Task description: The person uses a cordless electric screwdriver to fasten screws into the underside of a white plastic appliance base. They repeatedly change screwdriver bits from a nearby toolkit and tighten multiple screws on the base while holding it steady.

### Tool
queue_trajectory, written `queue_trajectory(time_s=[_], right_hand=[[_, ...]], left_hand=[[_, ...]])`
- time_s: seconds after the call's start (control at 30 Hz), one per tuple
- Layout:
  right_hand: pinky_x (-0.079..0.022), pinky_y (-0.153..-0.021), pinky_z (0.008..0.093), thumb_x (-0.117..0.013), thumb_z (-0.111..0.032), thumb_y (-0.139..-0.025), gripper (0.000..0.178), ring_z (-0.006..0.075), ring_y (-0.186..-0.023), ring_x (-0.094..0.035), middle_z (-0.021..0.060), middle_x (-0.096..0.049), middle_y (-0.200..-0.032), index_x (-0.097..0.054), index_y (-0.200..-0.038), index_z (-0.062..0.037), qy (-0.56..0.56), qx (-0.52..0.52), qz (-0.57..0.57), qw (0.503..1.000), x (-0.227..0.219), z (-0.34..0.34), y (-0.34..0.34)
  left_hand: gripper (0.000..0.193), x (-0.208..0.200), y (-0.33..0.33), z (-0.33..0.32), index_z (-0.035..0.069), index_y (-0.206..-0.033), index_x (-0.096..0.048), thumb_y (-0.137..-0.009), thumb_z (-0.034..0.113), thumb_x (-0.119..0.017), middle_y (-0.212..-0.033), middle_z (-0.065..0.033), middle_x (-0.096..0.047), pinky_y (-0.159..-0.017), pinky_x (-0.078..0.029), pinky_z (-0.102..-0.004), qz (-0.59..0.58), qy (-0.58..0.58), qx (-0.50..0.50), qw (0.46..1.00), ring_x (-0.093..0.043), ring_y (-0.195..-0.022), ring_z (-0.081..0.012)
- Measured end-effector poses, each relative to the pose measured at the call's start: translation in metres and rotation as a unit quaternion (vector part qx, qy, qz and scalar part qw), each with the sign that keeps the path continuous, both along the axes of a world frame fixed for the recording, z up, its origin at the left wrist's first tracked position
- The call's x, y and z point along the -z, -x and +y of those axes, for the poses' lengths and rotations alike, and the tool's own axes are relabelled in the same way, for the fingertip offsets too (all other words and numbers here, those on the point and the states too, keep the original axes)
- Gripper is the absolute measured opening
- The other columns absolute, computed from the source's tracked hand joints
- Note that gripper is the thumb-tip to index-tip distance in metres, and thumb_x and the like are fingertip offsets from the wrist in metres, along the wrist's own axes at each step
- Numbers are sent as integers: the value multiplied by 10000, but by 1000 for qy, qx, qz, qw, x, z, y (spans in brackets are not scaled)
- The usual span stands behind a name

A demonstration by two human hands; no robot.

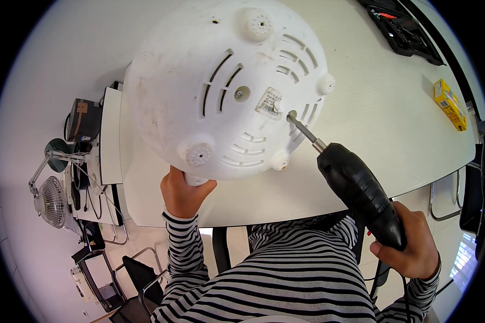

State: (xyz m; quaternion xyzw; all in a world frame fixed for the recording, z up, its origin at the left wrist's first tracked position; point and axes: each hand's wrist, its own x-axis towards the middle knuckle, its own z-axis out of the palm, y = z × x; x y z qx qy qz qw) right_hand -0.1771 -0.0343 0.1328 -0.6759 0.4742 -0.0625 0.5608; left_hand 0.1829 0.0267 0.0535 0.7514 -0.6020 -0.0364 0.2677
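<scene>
A large white round appliance (167, 102) is tilted so its underside faces me, with slotted vents, stubby feet and a torn label (270, 103). My left hand (184, 192) is closed around a white part, perhaps a handle, at its near edge. In my right hand (415, 242) is the rear end of a black electric screwdriver (355, 185). Its long metal bit (303, 128) reaches into a recessed hole right of the label. A second recessed hole (241, 94), left of the label, shows a screw head inside. My right fingers are partly hidden behind the tool.
The white table (361, 97) carries a yellow box (450, 105) at right and an open black tool case (404, 32) at the far right. At left, a side desk holds a black box (84, 119); a fan (50, 202) and chairs (140, 280) stand nearby. A dark cord hangs by my right wrist.
</scene>
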Motion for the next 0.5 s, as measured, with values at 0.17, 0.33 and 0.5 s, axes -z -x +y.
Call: queue_trajectory(time_s=[0.17,0.33,0.5], right_hand=[[-410,-438,282,-663,-146,-604,370,216,-424,-525,103,-522,-532,-503,-867,59,1,3,-7,1000,0,0,-1],[-405,-431,287,-666,-150,-602,380,227,-412,-519,106,-511,-517,-495,-866,63,11,-13,34,999,-7,-3,-1],[-401,-426,291,-670,-153,-599,393,231,-402,-510,108,-505,-508,-489,-866,71,17,-22,47,999,-14,-6,0]], left_hand=[[524,1,0,0,-5,-982,-516,-523,151,-716,-760,-121,-626,-577,-490,-301,-1,-4,-1,1000,-623,-641,-262],[541,1,1,1,-11,-996,-502,-525,155,-711,-747,-124,-620,-562,-486,-302,-23,5,2,1000,-617,-620,-268],[553,2,2,2,-14,-1004,-493,-533,172,-716,-732,-126,-614,-551,-483,-304,-25,-1,-1,1000,-612,-612,-272]])
